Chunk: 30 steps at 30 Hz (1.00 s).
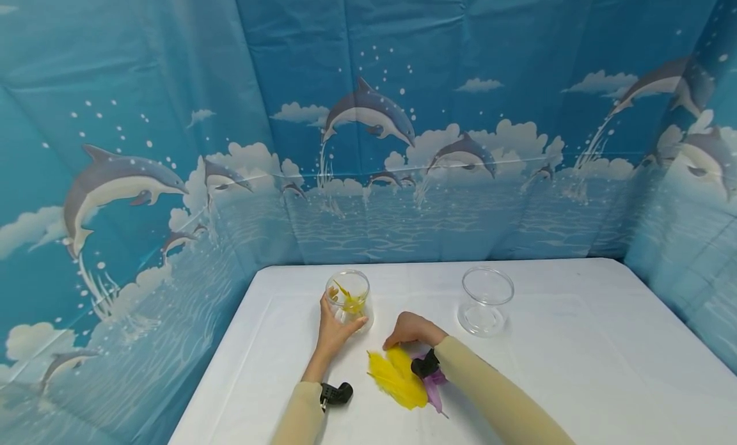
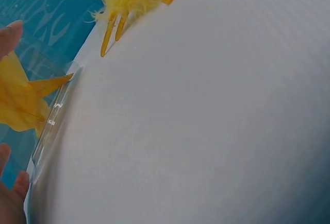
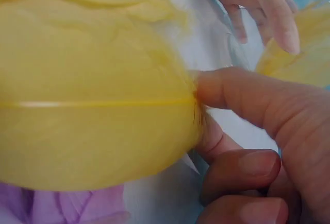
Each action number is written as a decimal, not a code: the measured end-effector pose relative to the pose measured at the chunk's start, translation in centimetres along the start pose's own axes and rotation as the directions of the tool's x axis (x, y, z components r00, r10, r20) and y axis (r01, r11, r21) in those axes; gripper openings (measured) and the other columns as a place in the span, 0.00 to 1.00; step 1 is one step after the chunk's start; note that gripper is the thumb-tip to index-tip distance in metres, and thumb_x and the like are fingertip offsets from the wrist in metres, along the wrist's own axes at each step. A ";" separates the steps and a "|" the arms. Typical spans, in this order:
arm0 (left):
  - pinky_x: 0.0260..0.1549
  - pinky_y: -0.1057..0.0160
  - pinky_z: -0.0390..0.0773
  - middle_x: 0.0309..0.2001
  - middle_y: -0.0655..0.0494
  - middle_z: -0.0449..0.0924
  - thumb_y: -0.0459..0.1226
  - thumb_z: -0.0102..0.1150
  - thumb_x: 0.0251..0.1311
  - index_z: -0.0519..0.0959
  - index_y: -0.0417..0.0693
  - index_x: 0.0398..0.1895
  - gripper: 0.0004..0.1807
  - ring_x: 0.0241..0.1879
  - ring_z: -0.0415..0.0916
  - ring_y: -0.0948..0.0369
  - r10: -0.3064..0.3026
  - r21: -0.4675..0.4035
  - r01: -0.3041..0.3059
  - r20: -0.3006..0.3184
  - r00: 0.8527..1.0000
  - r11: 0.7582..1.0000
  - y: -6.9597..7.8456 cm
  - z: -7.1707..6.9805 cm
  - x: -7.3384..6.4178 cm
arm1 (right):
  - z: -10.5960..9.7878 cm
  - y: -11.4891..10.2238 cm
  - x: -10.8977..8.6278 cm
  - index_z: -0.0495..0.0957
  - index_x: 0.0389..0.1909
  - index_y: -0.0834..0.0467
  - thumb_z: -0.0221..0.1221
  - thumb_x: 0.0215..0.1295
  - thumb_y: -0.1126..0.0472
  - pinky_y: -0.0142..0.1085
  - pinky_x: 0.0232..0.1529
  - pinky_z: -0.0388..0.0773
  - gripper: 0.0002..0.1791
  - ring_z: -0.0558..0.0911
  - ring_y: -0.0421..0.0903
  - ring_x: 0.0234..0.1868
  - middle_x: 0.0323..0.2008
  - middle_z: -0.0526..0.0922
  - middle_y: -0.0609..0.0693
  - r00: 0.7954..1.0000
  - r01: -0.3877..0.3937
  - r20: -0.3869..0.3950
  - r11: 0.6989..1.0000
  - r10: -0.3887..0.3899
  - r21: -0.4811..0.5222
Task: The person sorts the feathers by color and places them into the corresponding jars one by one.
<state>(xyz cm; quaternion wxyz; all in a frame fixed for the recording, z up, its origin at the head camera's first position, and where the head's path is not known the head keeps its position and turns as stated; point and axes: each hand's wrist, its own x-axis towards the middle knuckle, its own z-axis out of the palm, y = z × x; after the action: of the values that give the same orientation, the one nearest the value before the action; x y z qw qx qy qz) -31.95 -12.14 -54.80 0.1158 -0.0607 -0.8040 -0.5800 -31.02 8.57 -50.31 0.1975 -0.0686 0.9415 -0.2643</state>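
My left hand (image 1: 334, 330) holds a clear glass cup (image 1: 369, 313) at the table's left, thumb on one side and fingers around the other. Inside that cup are yellow feathers (image 1: 354, 303), also visible through its wall in the left wrist view. My right hand (image 1: 416, 330) pinches a yellow feather (image 3: 93, 131) at its tip between thumb and index finger. This feather belongs with a small spread of yellow feathers (image 1: 397, 382) in front of me. Purple feathers (image 1: 433, 395) lie beside them, partly hidden under the right wrist.
A second clear glass cup (image 1: 483, 298) stands upright on the right, behind my right forearm. Everything rests on a white-covered table (image 1: 576, 355). A blue dolphin-print curtain (image 1: 403, 221) hangs behind the table and along its sides.
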 end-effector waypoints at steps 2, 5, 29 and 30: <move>0.64 0.46 0.51 0.70 0.46 0.50 0.46 0.77 0.42 0.42 0.52 0.73 0.61 0.68 0.50 0.50 0.003 0.001 -0.003 -0.001 1.000 1.000 -0.1 0.0 0.0 | -0.2 0.2 -0.1 0.70 0.07 0.53 0.69 0.50 0.48 0.29 0.15 0.51 0.24 0.54 0.40 0.10 0.09 0.56 0.43 0.999 0.000 0.039 0.998 -0.002 0.059; 0.63 0.45 0.51 0.70 0.46 0.50 0.46 0.77 0.42 0.42 0.51 0.72 0.61 0.68 0.50 0.50 0.012 0.004 -0.012 0.000 1.000 1.000 -0.2 0.0 0.0 | -0.8 0.5 -0.2 0.65 0.07 0.51 0.69 0.51 0.48 0.29 0.14 0.51 0.25 0.53 0.40 0.11 0.10 0.56 0.44 0.996 -0.025 0.093 0.986 0.010 0.166; 0.63 0.45 0.51 0.70 0.46 0.51 0.48 0.77 0.40 0.43 0.50 0.73 0.62 0.67 0.51 0.51 0.032 -0.007 -0.032 -0.002 0.999 0.999 -0.2 0.0 0.1 | -9.1 -2.4 -2.6 0.70 0.31 0.57 0.60 0.64 0.49 0.32 0.19 0.55 0.16 0.58 0.42 0.17 0.20 0.61 0.48 0.958 0.215 -0.277 0.446 0.077 0.869; 0.63 0.45 0.51 0.70 0.47 0.51 0.48 0.77 0.40 0.43 0.50 0.73 0.62 0.67 0.51 0.51 0.034 -0.009 -0.034 -0.003 0.999 0.999 -0.2 0.0 0.2 | -9.3 -2.9 -2.7 0.71 0.32 0.57 0.59 0.65 0.49 0.32 0.19 0.55 0.16 0.59 0.42 0.17 0.20 0.62 0.47 0.948 0.243 -0.305 0.413 0.090 0.878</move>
<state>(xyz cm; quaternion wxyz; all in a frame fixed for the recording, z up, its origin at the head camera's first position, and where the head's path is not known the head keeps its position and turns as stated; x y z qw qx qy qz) -32.14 -12.23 -54.94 0.1267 -0.0742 -0.8000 -0.5818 -32.23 11.12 -40.64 0.0429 0.0470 0.6628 -0.7461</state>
